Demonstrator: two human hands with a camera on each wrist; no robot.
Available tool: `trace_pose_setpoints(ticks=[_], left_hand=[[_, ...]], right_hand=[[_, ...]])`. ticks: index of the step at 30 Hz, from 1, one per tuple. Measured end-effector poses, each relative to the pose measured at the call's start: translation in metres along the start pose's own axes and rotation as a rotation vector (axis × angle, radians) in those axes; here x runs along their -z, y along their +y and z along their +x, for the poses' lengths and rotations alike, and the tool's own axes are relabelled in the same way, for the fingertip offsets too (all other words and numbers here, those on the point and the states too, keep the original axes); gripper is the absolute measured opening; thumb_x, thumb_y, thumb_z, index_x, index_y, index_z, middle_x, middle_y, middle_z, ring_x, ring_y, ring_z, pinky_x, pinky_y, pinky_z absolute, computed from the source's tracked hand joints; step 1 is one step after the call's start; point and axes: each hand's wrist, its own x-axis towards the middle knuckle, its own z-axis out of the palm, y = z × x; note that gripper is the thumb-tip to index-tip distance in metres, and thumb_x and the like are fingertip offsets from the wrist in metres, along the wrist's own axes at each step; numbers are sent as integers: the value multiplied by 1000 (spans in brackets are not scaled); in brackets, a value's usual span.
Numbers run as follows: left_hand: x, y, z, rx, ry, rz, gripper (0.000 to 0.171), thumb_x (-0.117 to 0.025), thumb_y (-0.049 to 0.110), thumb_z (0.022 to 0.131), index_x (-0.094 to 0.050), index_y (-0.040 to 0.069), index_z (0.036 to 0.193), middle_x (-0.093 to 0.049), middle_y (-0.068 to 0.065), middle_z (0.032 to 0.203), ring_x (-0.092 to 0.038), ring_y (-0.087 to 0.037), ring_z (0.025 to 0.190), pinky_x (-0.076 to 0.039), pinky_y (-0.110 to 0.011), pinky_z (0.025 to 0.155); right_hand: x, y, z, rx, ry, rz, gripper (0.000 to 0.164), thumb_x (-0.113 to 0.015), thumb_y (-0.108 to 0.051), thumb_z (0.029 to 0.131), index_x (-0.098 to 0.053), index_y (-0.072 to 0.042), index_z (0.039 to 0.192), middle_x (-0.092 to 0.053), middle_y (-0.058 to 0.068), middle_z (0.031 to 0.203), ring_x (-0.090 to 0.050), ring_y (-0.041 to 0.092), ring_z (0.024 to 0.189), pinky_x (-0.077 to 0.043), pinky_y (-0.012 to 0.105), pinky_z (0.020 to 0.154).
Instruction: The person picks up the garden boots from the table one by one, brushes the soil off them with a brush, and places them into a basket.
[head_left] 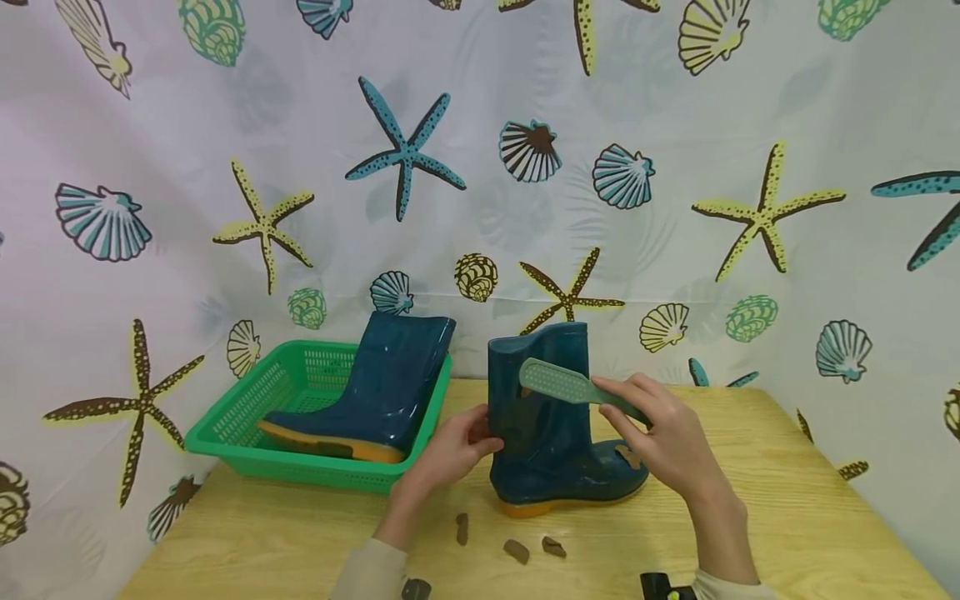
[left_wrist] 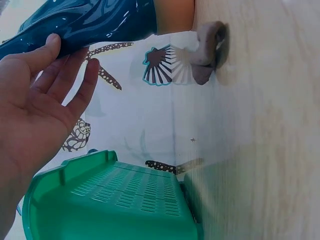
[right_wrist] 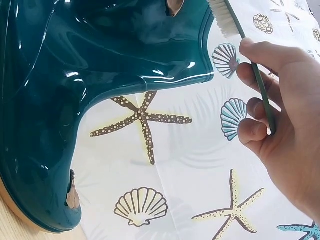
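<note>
Blue boot (head_left: pixel 551 446) stands upright, toe pointing right.

Around the head view's centre, we see a glossy dark-blue boot (head_left: pixel 540 450) with an orange sole (head_left: pixel 525 510) at five o'clock, and a second boot (head_left: pixel 390 383), coloured alike, within the bright green, slot-patterned basket (head_left: pixel 322 475) at eight. We find the brush (head_left: pixel 558 382) dull green with a dotted back, its bristles (right_wrist: pixel 223 20) white; the lumps (head_left: pixel 516 550) at six are brown, the table (head_left: pixel 787 500) yellow wood-grain. Our white curtain (head_left: pixel 480 75) bears a speckled blue starfish (head_left: pixel 406 154) at eleven.
</note>
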Motion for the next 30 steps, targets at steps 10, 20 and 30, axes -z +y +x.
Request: trace_pose_setpoints(ticks=[10,20,30], left_hand=[[1,0,0,-43,-24,33,40,-64,16,98,-55,15,137,-71,-6,117,-69,-19,103,-57,-35,90],[3,3,-3,-71,-38,77,39,-64,12,97,-56,13,135,-71,-4,113,-69,-16,97,-57,-30,88],[6,6,-3,-94,-51,94,36,-63,12,98,-58,10,134,-71,-5,109,-69,-17,93,-56,-26,84]], right_hand=[[-1,0,-1,-51,-32,-35,43,-76,-3,84,-69,-14,125,-59,-9,90,-49,2,76,-43,22,60],[-3,-1,0,-69,-60,-51,40,-75,-6,86,-69,-15,125,-60,-9,91,-51,2,77,-46,24,62],[-2,-2,-3,-122,-120,-50,39,-73,-10,89,-69,-16,127,-60,-10,92,-52,1,79,-48,28,65]])
